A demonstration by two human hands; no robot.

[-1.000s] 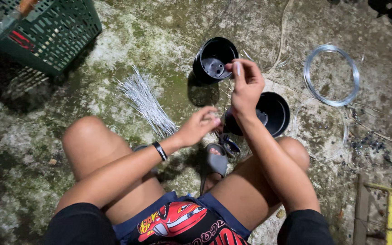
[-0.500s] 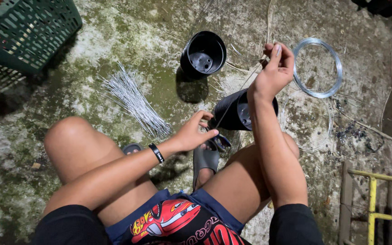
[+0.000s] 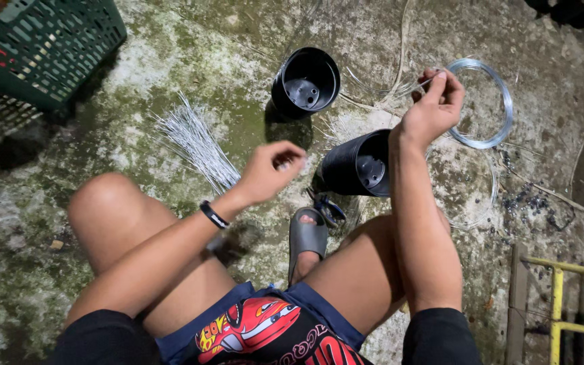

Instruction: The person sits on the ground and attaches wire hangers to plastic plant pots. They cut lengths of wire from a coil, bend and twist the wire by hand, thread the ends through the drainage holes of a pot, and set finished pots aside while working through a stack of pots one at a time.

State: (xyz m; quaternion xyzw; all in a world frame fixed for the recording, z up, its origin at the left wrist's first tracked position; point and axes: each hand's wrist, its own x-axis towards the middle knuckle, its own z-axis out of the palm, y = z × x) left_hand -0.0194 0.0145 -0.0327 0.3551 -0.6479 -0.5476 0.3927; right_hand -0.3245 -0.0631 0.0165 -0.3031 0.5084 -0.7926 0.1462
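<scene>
My right hand (image 3: 432, 108) is raised with its fingertips pinched on a thin wire (image 3: 410, 86) that runs back toward a tilted black plastic pot (image 3: 358, 164) in front of my knee. My left hand (image 3: 273, 170) hovers with fingers curled just left of that pot; whether it pinches the wire I cannot tell. A second black pot (image 3: 305, 82) stands upright farther out. A coil of silvery wire (image 3: 491, 101) lies on the ground just beyond my right hand.
A bundle of cut silvery wires (image 3: 194, 142) lies on the mossy concrete left of the pots. A green plastic crate (image 3: 42, 47) sits at upper left. Pliers (image 3: 326, 208) rest by my grey sandal (image 3: 305, 236). A yellow frame (image 3: 562, 297) stands at lower right.
My right hand has pulled up and to the right, away from the tilted pot, drawing the wire out. My left hand has stayed near the pot's left side.
</scene>
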